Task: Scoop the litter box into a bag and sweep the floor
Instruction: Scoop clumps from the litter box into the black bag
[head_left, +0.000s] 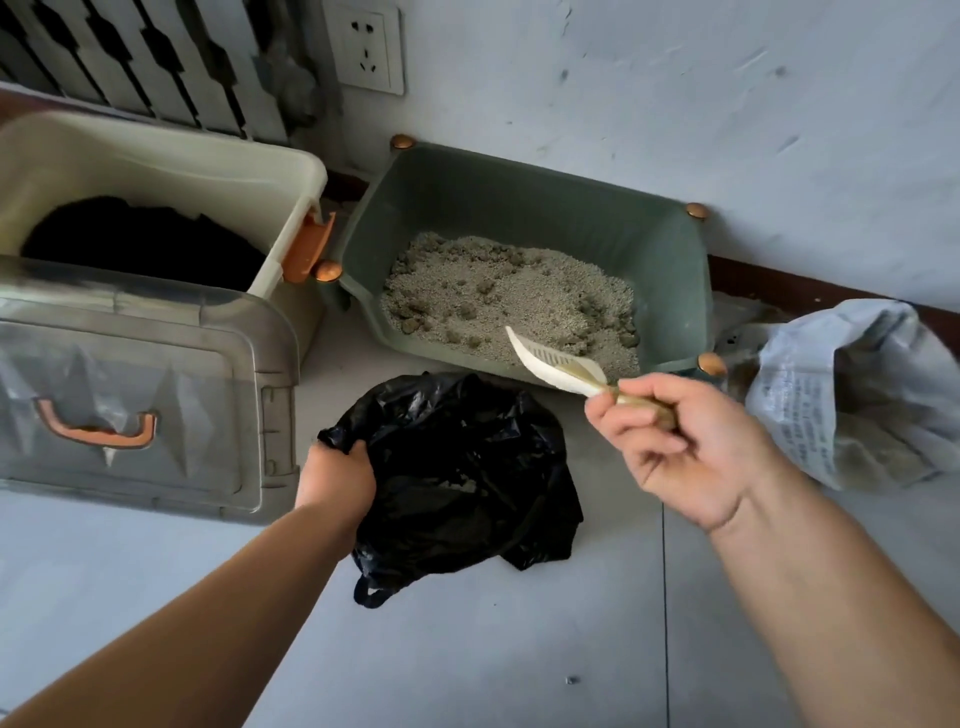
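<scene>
The right hand (685, 441) is raised above the floor, palm turned toward the camera, its fingers curled round the handle of a pale slotted scoop (553, 364); the scoop's blade points left and away, over the near edge of the green litter box (670, 260), which stands against the far wall and holds grey litter (498, 296) with darker clumps. The left hand (335, 475) reaches down and grips the left rim of the black bag (462, 478), which lies crumpled on the pale floor (519, 649) just near of the box; to the left stand a cream bin (156, 161) and a clear-lidded storage box (130, 395) nearer; a grey sack (852, 395) slumps at the right, beside the litter box; a wall socket (366, 47) sits far above.
</scene>
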